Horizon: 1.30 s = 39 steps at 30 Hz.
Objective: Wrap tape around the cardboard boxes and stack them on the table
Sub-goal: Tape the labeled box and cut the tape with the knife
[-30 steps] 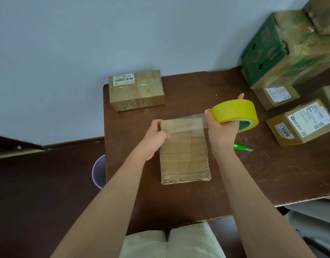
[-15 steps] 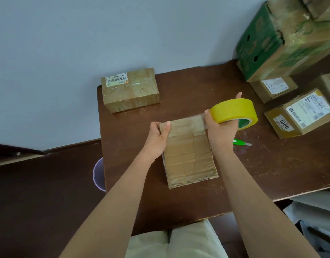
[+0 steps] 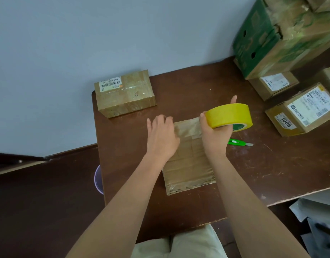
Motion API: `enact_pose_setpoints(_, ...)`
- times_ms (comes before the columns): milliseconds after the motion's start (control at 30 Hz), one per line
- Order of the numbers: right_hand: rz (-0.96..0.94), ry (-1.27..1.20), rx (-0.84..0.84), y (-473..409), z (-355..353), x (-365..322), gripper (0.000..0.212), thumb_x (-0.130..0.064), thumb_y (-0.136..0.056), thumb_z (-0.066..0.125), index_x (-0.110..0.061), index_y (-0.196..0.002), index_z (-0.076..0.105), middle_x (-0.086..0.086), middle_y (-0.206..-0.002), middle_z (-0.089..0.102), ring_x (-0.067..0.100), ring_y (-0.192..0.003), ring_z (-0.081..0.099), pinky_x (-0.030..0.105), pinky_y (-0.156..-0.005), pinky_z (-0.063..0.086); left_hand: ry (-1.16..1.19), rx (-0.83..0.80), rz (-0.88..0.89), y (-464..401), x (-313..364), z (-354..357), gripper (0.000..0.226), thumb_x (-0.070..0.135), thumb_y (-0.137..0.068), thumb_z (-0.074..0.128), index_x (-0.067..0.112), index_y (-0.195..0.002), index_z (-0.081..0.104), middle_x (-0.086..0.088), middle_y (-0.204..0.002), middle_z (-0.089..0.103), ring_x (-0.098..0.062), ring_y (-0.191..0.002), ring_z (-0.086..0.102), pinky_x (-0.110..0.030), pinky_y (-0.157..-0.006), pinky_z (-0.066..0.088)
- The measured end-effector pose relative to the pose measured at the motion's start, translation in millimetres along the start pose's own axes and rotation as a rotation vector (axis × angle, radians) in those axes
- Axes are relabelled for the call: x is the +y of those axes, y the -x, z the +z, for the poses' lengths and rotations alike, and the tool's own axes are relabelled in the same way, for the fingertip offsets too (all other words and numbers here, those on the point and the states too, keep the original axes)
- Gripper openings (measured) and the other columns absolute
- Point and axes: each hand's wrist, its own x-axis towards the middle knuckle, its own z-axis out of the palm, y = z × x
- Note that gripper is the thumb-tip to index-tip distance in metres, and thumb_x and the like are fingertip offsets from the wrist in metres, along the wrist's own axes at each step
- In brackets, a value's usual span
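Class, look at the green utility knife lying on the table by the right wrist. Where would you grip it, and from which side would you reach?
Grip the green utility knife by its green handle, pinching across its narrow width from above. It lies flat on the table, with the bare metal blade pointing right, so probably come from the handle end. The right hand partly covers that end, so it would likely need to lift first.

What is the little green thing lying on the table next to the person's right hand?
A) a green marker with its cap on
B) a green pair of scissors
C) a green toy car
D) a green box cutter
D: the green box cutter lies flat on the table, a short metal blade poking out of one end, just behind the right hand that holds the yellow tape roll.
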Motion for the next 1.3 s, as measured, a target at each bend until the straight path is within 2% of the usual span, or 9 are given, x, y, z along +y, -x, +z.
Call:
enact_pose_setpoints(133,0.0,0.001,0.02,0.7,0.2,1.0,0.093,-0.004,-0.088,0.071,-0.018,-0.16,0.013,-0.005,-0.075,0.059,0.008,-0.065,0.055,0.022,-0.08,0.052,-0.172,-0.003,0.078,-5.4,14.9,3.8,0.032,0.016,-0.098,0.043,0.01,-0.127,0.053,-0.008,-0.123,0.057,-0.029,-0.124,0.048,-0.046,-0.119,0.015)
enact_pose_setpoints(267,0.022,-0.018,0.021,1.2,0.9,4.0,0.093,-0.003,-0.088,0.07,-0.02,-0.16,0.013,-0.007,-0.074,0.057,0.008,-0.065,0.053,0.019,-0.08,0.05,-0.242,0.063,0.075,-2.2,14.8,13.1,0.012,0.022,-0.099,0.046,0.016,-0.102,0.056,-0.003,-0.097,0.063,-0.026,-0.09,0.057,-0.038,-0.08,0.036)
enact_pose_setpoints(367,0.029,-0.004,0.021,1.7,0.5,6.4,0.094,-0.006,-0.088,0.071,-0.022,-0.16,0.013,-0.005,-0.077,0.056,0.01,-0.067,0.051,0.024,-0.081,0.051,-0.254,0.077,0.049,-4.4,15.5,18.0,0.042,0.046,-0.1,0.032,0.015,-0.092,0.06,-0.005,-0.089,0.065,-0.027,-0.082,0.059,-0.039,-0.073,0.038)
enact_pose_setpoints(533,0.06,-0.036,0.032,0.8,0.7,8.4,0.093,-0.007,-0.088,0.07,-0.024,-0.16,0.014,-0.013,-0.077,0.056,0.008,-0.067,0.05,0.033,-0.084,0.052,-0.275,0.063,0.026,-6.6,18.6,16.0,0.05,0.052,-0.101,0.027,0.014,-0.095,0.058,-0.007,-0.092,0.065,-0.028,-0.085,0.059,-0.04,-0.076,0.038)
enact_pose_setpoints(667,0.075,-0.055,0.046,0.9,-0.6,9.7,0.086,-0.004,-0.091,0.067,-0.017,-0.16,0.016,-0.011,-0.08,0.055,0.004,-0.066,0.049,0.018,-0.079,0.048,-0.324,0.073,-0.004,-6.5,23.1,14.1,0.065,0.066,-0.092,0.019,0.015,-0.079,0.057,-0.007,-0.073,0.062,-0.029,-0.066,0.057,-0.038,-0.064,0.04)
enact_pose_setpoints(900,0.151,-0.136,0.056,-1.1,1.5,6.0,0.087,-0.011,-0.09,0.065,-0.022,-0.16,0.016,0.01,-0.1,0.064,0.018,-0.084,0.061,0.023,-0.086,0.05,-0.222,0.029,0.192,-17.7,28.3,15.6,0.044,0.047,-0.102,0.027,0.015,-0.108,0.056,-0.007,-0.111,0.056,-0.029,-0.105,0.048,-0.041,-0.084,0.031)
enact_pose_setpoints(1067,0.18,-0.105,0.06,-0.1,0.8,6.3,0.079,-0.008,-0.095,0.06,-0.018,-0.159,0.016,-0.006,-0.098,0.07,0.013,-0.086,0.067,0.015,-0.084,0.048,-0.045,0.069,0.158,-23.3,23.8,17.7,0.037,0.047,-0.101,0.041,0.017,-0.11,0.06,-0.003,-0.109,0.06,-0.025,-0.107,0.05,-0.034,-0.088,0.031)
enact_pose_setpoints(1167,0.264,-0.131,0.066,1.5,1.7,2.0,0.082,-0.026,-0.089,0.06,-0.028,-0.159,0.016,0.017,-0.125,0.065,0.022,-0.1,0.069,0.028,-0.096,0.051,0.02,0.077,0.152,-24.0,21.3,19.8,0.036,0.048,-0.1,0.044,0.018,-0.108,0.062,0.0,-0.106,0.061,-0.022,-0.104,0.052,-0.033,-0.088,0.032)
enact_pose_setpoints(1300,0.467,-0.175,0.132,-1.3,2.0,0.6,0.08,-0.044,-0.086,0.066,-0.041,-0.155,0.025,0.009,-0.136,0.059,0.024,-0.116,0.062,0.046,-0.108,0.046,0.077,0.102,0.117,-24.0,23.8,20.3,0.038,0.051,-0.1,0.042,0.02,-0.1,0.064,0.004,-0.097,0.058,-0.018,-0.098,0.053,-0.032,-0.085,0.034)
